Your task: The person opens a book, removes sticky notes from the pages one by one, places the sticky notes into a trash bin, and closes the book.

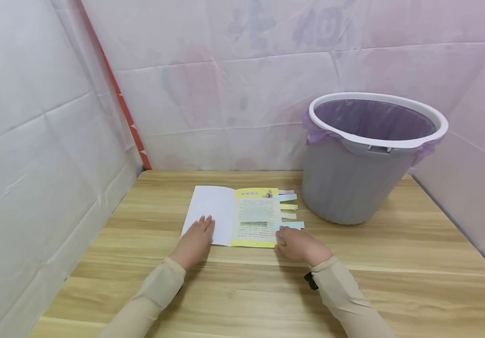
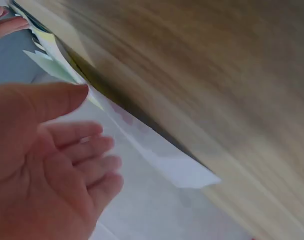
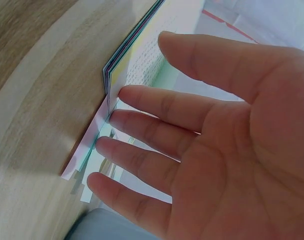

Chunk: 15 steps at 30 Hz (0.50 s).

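An open book [image 1: 255,238] lies on the wooden table, with a blank white page on its left and a printed page bordered in yellow on its right. A pale sticky note [image 1: 254,214] covers some of the print. Several coloured paper tabs [image 1: 288,197] stick out past the right edge. My left hand [image 1: 196,239] lies over the lower part of the white page, fingers loosely extended with nothing in them. At the lower right corner is my right hand [image 1: 299,245]; its fingers [image 3: 147,102] are nearly straight, fingertips right at the page edges and tabs.
Behind and right of the book stands a grey bin [image 1: 343,183] with a white rim and a purple liner. White sheeting [image 1: 234,103] hangs behind the table [image 1: 242,291] and along both sides. A red strip [image 1: 121,101] runs down the back left corner.
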Each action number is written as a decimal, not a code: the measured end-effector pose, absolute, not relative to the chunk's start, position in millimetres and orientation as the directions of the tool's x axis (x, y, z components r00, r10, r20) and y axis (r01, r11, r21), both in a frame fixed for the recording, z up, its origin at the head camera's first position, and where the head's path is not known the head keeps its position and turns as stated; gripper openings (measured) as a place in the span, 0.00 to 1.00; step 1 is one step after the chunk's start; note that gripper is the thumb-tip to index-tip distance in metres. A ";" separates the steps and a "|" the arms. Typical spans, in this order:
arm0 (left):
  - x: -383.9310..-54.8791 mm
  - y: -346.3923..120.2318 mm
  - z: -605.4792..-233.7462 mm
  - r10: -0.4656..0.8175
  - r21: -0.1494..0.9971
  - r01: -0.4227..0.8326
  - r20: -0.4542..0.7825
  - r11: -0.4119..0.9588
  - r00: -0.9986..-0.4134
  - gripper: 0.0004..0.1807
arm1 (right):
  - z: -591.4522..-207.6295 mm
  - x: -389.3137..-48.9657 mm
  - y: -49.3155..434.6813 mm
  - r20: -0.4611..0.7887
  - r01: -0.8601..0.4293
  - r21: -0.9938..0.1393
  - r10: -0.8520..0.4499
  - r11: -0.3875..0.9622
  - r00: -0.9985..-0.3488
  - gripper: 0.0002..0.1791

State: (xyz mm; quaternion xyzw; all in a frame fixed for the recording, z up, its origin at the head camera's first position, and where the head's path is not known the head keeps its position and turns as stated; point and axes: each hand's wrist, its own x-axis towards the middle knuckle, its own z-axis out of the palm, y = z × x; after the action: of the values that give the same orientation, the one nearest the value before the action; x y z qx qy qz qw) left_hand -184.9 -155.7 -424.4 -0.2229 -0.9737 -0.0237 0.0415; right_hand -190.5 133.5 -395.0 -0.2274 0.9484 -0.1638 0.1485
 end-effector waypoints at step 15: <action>-194.1 -159.4 -417.7 0.523 0.099 0.516 -0.076 0.851 -0.849 0.23 | -391.6 -190.8 134.8 -0.181 -0.399 -0.431 -0.511 0.809 -0.841 0.13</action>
State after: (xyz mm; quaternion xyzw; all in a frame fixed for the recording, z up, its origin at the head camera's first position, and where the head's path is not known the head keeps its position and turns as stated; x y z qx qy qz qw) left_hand -194.1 -159.4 -417.7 -0.2703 -0.9607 -0.0377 -0.0499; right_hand -190.8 134.8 -391.6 -0.2420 0.9400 -0.1917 0.1454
